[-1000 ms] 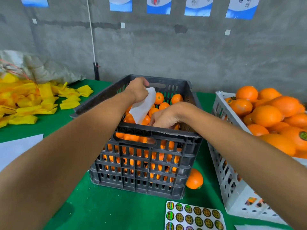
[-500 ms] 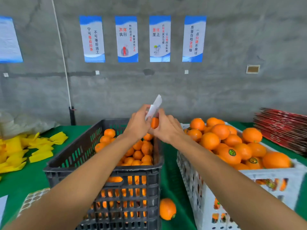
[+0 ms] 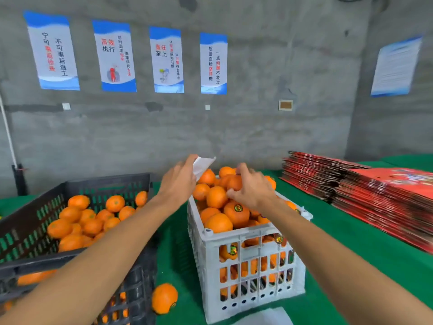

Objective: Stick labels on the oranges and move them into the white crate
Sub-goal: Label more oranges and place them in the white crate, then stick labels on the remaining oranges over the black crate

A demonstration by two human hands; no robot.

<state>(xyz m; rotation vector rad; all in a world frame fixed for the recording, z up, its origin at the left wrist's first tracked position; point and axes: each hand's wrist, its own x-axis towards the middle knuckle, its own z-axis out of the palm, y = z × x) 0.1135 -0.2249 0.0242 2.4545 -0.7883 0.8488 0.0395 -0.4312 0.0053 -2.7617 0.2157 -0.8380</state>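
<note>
A white crate (image 3: 248, 235) heaped with oranges stands centre-right on the green table; some oranges carry round labels, like the labelled orange (image 3: 237, 213). My right hand (image 3: 254, 187) is over the heap and its fingers curl round an orange (image 3: 234, 182) at the top of the pile. My left hand (image 3: 179, 181) hovers by the crate's far left corner and holds a white strip of sticker backing paper (image 3: 202, 164). A black crate (image 3: 77, 252) of unlabelled oranges sits to the left.
One loose orange (image 3: 164, 297) lies on the green cloth between the two crates. A stack of flat red cartons (image 3: 360, 191) fills the right side. White paper (image 3: 264, 316) lies at the near edge. A grey wall with posters is behind.
Both hands came up out of the black crate and moved right over the white crate. The right hand has brought the orange down onto the heap; the left still holds the paper strip.
</note>
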